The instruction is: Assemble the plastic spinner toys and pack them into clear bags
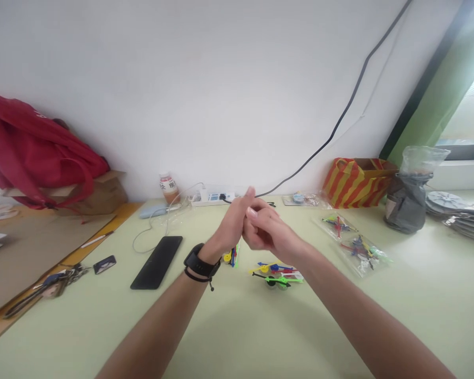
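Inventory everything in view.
Cardboard box: 1, brown, left rear
Red bag: 1, red, on cardboard box
Bottle: 1, brown and white, rear
Power strip: 1, white, rear
Cable: 1, dark, upper right
Flat slab: 1, black, left
Pen: 1, white, left
Keys: uncountable, mixed, left
Card: 1, dark, beside keys
Loose arrow pieces: several, multicoloured, centre
Arrow packets: 2, clear, right
Striped bag: 1, red and yellow, right rear
Grey bag: 1, grey, right
Discs: uncountable, pale, far right
Curtain: 1, green, right
Table: 1, pale green, foreground
Watch: 1, black, left wrist
Left hand: 1, bare, centre
Right hand: 1, bare, centre
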Action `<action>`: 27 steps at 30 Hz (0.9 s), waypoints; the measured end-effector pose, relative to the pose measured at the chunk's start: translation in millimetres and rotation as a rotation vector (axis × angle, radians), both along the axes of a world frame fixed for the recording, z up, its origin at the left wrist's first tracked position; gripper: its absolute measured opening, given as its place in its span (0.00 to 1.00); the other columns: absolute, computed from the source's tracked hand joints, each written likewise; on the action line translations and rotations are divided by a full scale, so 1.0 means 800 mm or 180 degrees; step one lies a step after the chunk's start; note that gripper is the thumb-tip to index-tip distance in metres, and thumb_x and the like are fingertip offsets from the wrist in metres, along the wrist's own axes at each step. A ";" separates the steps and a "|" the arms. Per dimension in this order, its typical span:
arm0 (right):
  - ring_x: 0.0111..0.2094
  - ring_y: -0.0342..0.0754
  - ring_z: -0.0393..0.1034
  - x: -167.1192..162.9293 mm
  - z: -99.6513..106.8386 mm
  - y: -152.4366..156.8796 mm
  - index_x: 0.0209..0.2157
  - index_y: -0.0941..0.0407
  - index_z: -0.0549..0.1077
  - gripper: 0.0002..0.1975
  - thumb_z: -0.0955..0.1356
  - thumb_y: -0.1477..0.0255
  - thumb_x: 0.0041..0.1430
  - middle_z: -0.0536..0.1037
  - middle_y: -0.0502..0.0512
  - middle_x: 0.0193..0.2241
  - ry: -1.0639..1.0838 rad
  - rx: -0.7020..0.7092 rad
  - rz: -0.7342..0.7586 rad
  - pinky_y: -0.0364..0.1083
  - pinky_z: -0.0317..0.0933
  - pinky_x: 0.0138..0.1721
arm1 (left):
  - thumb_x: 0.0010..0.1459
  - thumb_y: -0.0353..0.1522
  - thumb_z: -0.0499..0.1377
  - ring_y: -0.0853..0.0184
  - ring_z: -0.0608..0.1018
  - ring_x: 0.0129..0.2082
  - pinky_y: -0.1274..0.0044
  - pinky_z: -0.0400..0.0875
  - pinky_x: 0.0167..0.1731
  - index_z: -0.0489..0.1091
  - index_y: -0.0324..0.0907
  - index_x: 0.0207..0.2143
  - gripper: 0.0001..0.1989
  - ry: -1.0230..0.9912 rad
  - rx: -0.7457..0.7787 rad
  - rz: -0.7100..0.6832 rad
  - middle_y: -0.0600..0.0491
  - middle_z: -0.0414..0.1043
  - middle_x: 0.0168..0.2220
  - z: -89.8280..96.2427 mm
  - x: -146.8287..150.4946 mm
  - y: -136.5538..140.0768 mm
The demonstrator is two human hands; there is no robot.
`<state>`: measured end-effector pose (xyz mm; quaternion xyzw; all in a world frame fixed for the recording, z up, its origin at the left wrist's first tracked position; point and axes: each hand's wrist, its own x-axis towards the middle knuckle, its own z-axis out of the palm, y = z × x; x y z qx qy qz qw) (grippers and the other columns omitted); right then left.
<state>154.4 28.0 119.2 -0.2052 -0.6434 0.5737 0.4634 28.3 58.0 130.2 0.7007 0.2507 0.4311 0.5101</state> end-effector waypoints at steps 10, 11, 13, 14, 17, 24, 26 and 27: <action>0.05 0.40 0.49 -0.007 -0.012 -0.012 0.04 0.52 0.53 0.46 0.51 0.36 0.65 0.54 0.53 0.02 -0.0423 -0.0432 0.0049 0.44 0.42 0.10 | 0.68 0.58 0.41 0.61 0.76 0.24 0.70 0.72 0.29 0.71 0.42 0.27 0.35 -0.0443 0.0356 0.0183 0.50 0.71 0.20 -0.018 0.025 -0.029; 0.04 0.40 0.47 -0.009 -0.012 -0.013 0.04 0.52 0.53 0.46 0.50 0.36 0.65 0.53 0.53 0.02 -0.0413 -0.0466 -0.0064 0.44 0.41 0.09 | 0.68 0.57 0.41 0.61 0.76 0.25 0.70 0.72 0.30 0.71 0.42 0.28 0.35 -0.0481 0.0418 0.0256 0.49 0.72 0.22 -0.021 0.026 -0.029; 0.04 0.40 0.46 -0.013 -0.010 -0.015 0.04 0.52 0.54 0.46 0.50 0.37 0.66 0.53 0.53 0.01 -0.0433 -0.0519 -0.0280 0.45 0.40 0.09 | 0.68 0.55 0.41 0.59 0.78 0.29 0.68 0.73 0.32 0.74 0.42 0.30 0.34 -0.0526 0.0548 0.0372 0.48 0.75 0.25 -0.023 0.026 -0.028; 0.04 0.41 0.46 -0.014 -0.008 -0.015 0.04 0.52 0.54 0.46 0.51 0.38 0.66 0.52 0.53 0.01 -0.0442 -0.0527 -0.0381 0.45 0.42 0.09 | 0.69 0.55 0.41 0.58 0.80 0.31 0.68 0.73 0.34 0.75 0.42 0.31 0.34 -0.0506 0.0586 0.0417 0.47 0.77 0.26 -0.023 0.026 -0.027; 0.09 0.43 0.59 -0.003 0.004 -0.007 0.07 0.55 0.61 0.43 0.56 0.41 0.68 0.60 0.53 0.05 -0.0474 -0.0207 -0.0576 0.44 0.57 0.16 | 0.71 0.53 0.44 0.57 0.82 0.37 0.68 0.74 0.38 0.78 0.42 0.32 0.33 -0.0313 0.0745 0.0803 0.46 0.80 0.30 -0.018 0.021 -0.015; 0.36 0.49 0.75 0.107 -0.010 0.067 0.32 0.56 0.75 0.26 0.62 0.50 0.70 0.80 0.57 0.32 -0.2369 0.0686 -0.1081 0.46 0.67 0.37 | 0.74 0.51 0.35 0.57 0.72 0.61 0.64 0.62 0.63 0.77 0.44 0.28 0.38 0.0134 0.1726 0.1525 0.48 0.76 0.58 0.004 -0.020 0.030; 0.40 0.51 0.75 0.137 -0.042 0.091 0.39 0.54 0.76 0.19 0.64 0.54 0.69 0.81 0.58 0.40 -0.3344 0.0643 -0.1346 0.47 0.66 0.39 | 0.74 0.49 0.37 0.56 0.71 0.62 0.63 0.65 0.60 0.76 0.44 0.32 0.34 0.0408 0.1669 0.1418 0.48 0.74 0.59 0.003 -0.029 0.038; 0.43 0.53 0.75 0.147 -0.060 0.102 0.42 0.53 0.76 0.16 0.66 0.56 0.67 0.80 0.58 0.44 -0.3703 0.0567 -0.1523 0.49 0.66 0.43 | 0.74 0.48 0.37 0.56 0.72 0.61 0.64 0.66 0.59 0.74 0.44 0.32 0.32 0.0473 0.1622 0.1445 0.48 0.74 0.58 0.000 -0.032 0.041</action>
